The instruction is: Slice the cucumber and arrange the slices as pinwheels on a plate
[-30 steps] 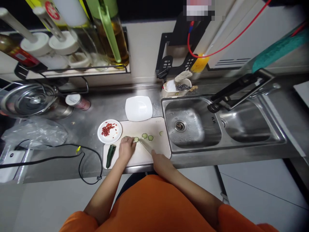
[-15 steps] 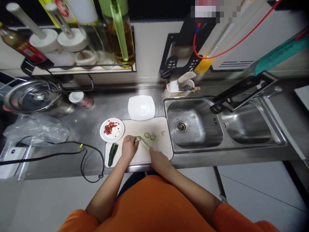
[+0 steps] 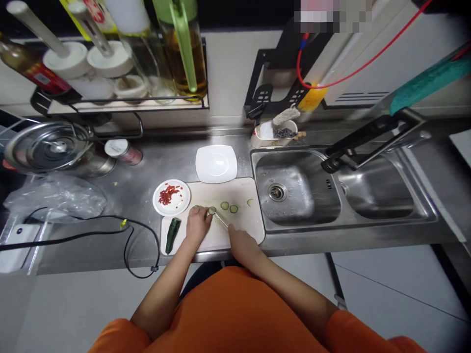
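On the pale cutting board (image 3: 243, 230), my left hand (image 3: 197, 224) is closed over a piece of cucumber, mostly hidden under the fingers. The cut end of this cucumber (image 3: 212, 210) shows beside my fingertips. My right hand (image 3: 243, 245) grips a knife (image 3: 222, 219), its blade against the cut end. Several thin cucumber slices (image 3: 233, 209) lie flat to the right of the blade. Another dark green cucumber piece (image 3: 172, 236) rests at the board's left side. Touching the board's upper left corner is a white plate (image 3: 183, 204) with small red pieces (image 3: 168, 195).
A white square dish (image 3: 216, 163) stands behind the board. To the right is a double steel sink (image 3: 298, 196) with a black faucet (image 3: 353, 142). Black cables (image 3: 143, 223), a plastic bag (image 3: 55, 196) and a lidded pot (image 3: 55, 147) lie left. A seasoning rack (image 3: 128, 105) hangs above.
The view has shifted very slightly. Both hands, the knife and the cucumber slices stay in nearly the same places.
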Motion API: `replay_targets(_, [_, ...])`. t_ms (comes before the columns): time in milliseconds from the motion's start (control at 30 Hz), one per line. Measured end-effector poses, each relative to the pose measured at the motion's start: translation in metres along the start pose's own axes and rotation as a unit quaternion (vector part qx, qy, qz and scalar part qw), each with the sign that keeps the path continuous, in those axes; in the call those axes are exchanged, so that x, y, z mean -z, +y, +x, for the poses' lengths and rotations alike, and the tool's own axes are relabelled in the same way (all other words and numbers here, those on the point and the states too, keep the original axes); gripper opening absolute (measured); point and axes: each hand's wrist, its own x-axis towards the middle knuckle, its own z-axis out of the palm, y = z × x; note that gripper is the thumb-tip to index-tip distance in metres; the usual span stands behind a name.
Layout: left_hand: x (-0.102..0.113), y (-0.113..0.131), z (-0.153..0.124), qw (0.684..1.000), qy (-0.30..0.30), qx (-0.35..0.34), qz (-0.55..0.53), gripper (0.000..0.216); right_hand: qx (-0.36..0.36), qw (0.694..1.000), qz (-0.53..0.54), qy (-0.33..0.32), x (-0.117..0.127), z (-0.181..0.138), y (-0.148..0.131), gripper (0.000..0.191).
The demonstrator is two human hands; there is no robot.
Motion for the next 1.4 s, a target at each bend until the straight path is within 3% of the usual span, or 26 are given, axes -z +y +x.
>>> replay_targets(367, [0.000,0.002,0.002,1.000,0.009,0.008,0.007,0.019,-0.010,1.000,0.018,-0.018,0.006,-0.002,-0.008,0.035])
replay_targets(667, [0.004,0.010,0.006,0.999,-0.003,0.022,-0.024,0.008,-0.007,1.000,-0.015,-0.027,-0.007,-0.021,0.016,0.037])
replay_targets(900, [0.025,0.003,0.007,0.990,0.001,0.123,-0.071,0.014,-0.015,1.000,-0.007,-0.020,-0.013,-0.019,0.025,0.037])
replay_targets(1000, [0.039,-0.007,0.007,0.985,0.017,0.166,-0.048,0.018,-0.013,1.000,0.002,-0.019,-0.014,-0.017,0.028,0.037])
replay_targets(1133, [0.049,-0.012,0.006,0.981,-0.003,0.192,0.026,0.020,-0.015,1.000,0.010,-0.024,-0.014,-0.017,0.029,0.038])
replay_targets(1400, [0.049,-0.009,0.003,0.976,-0.044,0.178,0.114,0.030,-0.015,0.999,0.017,-0.024,-0.016,-0.017,0.031,0.037])
